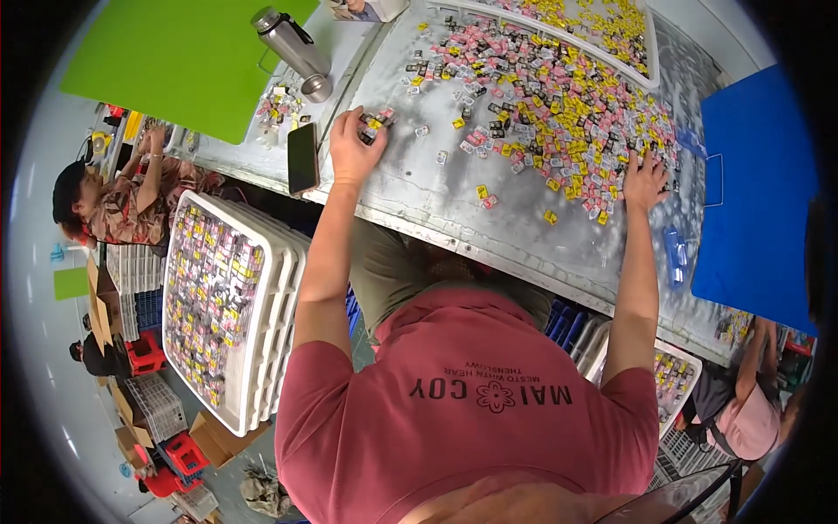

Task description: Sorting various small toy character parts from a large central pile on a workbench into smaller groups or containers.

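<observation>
A wide pile of small pink, yellow and black packets [559, 105] covers the grey table [410, 188]. My left hand [352, 150] rests on the table to the left of the pile, its fingers closed around a few of these small packets [374, 122]. On the pile's right lower edge lies my right hand [644, 182], flat with its fingers spread over the packets and holding nothing. A few loose packets [485, 196] lie between my hands.
A black phone [303, 157], a steel bottle [291, 42] and its cap [316, 87] lie left of my left hand. A white tray [644, 70] with packets sits at the far edge. Filled white trays [262, 341] are stacked at lower left. One person [131, 199] sits left, another [742, 410] lower right.
</observation>
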`<state>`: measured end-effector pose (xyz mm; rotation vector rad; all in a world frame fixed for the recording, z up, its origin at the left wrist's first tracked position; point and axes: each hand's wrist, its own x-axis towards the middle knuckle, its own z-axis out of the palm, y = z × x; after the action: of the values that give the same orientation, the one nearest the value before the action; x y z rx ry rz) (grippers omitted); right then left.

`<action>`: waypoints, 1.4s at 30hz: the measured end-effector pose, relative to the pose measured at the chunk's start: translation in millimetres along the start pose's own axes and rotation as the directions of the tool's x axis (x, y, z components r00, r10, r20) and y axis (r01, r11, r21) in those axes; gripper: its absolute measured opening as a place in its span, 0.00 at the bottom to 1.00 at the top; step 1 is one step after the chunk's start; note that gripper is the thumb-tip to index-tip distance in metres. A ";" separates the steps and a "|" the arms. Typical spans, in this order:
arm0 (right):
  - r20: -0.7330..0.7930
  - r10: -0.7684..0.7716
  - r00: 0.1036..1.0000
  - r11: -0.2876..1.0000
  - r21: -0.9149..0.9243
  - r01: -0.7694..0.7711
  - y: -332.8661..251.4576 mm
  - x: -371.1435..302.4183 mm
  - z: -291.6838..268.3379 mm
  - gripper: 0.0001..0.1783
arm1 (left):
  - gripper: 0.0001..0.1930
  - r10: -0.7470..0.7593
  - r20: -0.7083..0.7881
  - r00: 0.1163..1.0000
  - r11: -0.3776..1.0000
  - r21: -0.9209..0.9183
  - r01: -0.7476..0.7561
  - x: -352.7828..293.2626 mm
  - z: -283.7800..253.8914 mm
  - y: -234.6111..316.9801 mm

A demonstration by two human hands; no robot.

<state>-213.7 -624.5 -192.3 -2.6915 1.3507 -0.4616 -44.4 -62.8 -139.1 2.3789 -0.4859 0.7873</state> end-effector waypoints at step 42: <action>-0.051 -0.824 0.564 0.476 0.477 0.739 -134.6 -110.2 -45.2 0.09 | 0.22 0.341 0.397 0.852 0.905 -0.383 -0.184 -80.5 68.9 139.7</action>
<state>-186.4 -453.3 -144.8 -2.6602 -0.1799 -0.4725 -145.9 -200.4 -177.9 2.1856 -1.0758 0.2095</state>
